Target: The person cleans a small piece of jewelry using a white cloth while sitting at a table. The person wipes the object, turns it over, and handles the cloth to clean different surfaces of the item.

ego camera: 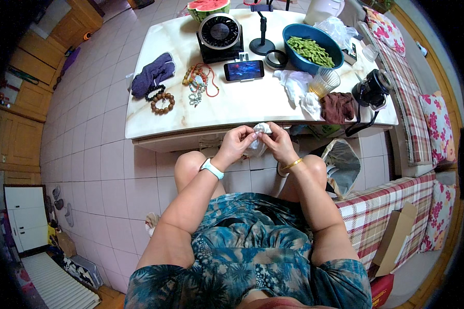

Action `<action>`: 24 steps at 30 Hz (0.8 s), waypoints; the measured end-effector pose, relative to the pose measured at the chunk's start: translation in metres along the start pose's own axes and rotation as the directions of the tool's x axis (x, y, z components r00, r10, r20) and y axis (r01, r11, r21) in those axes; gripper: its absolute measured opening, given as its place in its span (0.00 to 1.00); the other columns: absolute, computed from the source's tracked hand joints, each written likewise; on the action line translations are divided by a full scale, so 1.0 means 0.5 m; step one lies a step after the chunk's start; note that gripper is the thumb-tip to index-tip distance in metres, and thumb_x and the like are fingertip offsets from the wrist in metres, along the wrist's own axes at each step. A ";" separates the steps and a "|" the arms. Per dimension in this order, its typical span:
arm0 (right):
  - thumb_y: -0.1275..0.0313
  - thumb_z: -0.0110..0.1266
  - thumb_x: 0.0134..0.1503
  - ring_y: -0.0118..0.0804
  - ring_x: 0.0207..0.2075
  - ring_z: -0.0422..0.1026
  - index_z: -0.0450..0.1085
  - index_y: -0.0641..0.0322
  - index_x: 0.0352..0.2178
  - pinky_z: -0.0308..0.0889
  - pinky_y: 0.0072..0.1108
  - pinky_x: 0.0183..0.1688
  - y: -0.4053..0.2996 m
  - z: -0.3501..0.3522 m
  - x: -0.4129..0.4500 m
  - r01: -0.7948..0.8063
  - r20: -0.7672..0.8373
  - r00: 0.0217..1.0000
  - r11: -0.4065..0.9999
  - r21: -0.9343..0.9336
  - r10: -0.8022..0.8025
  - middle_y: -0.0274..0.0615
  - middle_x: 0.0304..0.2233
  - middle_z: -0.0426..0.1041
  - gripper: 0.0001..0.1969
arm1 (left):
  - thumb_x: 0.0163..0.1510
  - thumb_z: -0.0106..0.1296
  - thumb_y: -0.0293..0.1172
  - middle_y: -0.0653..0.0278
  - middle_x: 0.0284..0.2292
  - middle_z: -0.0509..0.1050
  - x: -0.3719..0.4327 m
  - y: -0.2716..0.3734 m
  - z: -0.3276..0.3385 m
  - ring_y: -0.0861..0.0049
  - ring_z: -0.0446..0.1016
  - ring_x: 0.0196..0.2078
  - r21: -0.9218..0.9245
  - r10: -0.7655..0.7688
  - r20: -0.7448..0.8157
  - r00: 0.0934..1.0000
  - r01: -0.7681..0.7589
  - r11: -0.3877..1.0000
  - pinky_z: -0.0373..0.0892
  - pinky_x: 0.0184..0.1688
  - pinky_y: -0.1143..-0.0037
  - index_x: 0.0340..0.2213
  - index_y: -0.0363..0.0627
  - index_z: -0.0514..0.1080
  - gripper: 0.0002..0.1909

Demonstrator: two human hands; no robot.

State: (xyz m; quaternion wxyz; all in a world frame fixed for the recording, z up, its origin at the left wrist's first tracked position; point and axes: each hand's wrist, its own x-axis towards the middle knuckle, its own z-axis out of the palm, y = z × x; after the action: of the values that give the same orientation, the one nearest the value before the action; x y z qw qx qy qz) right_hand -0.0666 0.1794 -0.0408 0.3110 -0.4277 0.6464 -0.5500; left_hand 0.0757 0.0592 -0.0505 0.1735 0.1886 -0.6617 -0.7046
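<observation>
Both hands meet just off the front edge of the marble-topped table (216,116), above my knees. My left hand (234,145), below a wrist with a pale blue watch band, pinches a crumpled white piece (261,128), maybe thin plastic or tissue, between thumb and fingers. From the other side my right hand (281,146), its wrist wearing a gold bangle, grips the same piece. A translucent part (256,150) hangs below the fingers; whether it belongs to that piece is hard to tell. Nearest on the tabletop are a white crumpled tissue (311,105) and a brown cloth (337,107).
On the table stand a small fan (220,33), a phone (244,71), bead bracelets (162,103), a purple cloth (153,74), a blue basin (290,46) of green pods, a tilted glass (324,82) and a camera (371,89). A lined bin (344,166) sits by my right knee.
</observation>
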 end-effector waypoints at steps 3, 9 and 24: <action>0.71 0.57 0.55 0.24 0.29 0.68 0.70 0.68 0.35 0.67 0.20 0.34 -0.003 0.001 0.000 -0.057 -0.035 0.998 0.998 -0.021 0.056 0.38 0.29 0.74 0.10 | 0.59 0.51 0.30 0.70 0.31 0.74 0.001 0.002 -0.001 0.90 0.68 0.33 0.032 0.009 0.027 1.000 -0.010 0.999 0.67 0.36 0.83 0.36 0.36 0.73 0.08; 0.72 0.56 0.55 0.21 0.29 0.67 0.70 0.68 0.34 0.65 0.18 0.32 0.006 0.001 0.002 0.000 -0.050 0.999 1.000 -0.002 0.000 0.34 0.28 0.73 0.08 | 0.59 0.51 0.28 0.70 0.32 0.75 0.002 -0.004 -0.002 0.89 0.69 0.34 -0.035 0.009 0.012 1.000 -0.009 0.999 0.67 0.37 0.83 0.38 0.36 0.72 0.09; 0.72 0.57 0.54 0.23 0.31 0.68 0.70 0.68 0.33 0.66 0.20 0.35 0.026 -0.009 0.004 -0.016 -0.156 0.987 0.987 0.163 0.042 0.35 0.27 0.73 0.09 | 0.58 0.53 0.28 0.69 0.31 0.75 0.008 -0.005 0.004 0.88 0.69 0.33 0.028 0.023 0.020 1.000 -0.024 0.999 0.67 0.37 0.83 0.37 0.36 0.73 0.08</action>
State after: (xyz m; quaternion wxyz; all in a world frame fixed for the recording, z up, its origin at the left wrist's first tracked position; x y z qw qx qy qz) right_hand -0.0743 0.1799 -0.0525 0.3001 -0.3466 0.6287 -0.6281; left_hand 0.0714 0.0592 -0.0531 0.1727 0.1763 -0.6752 -0.6951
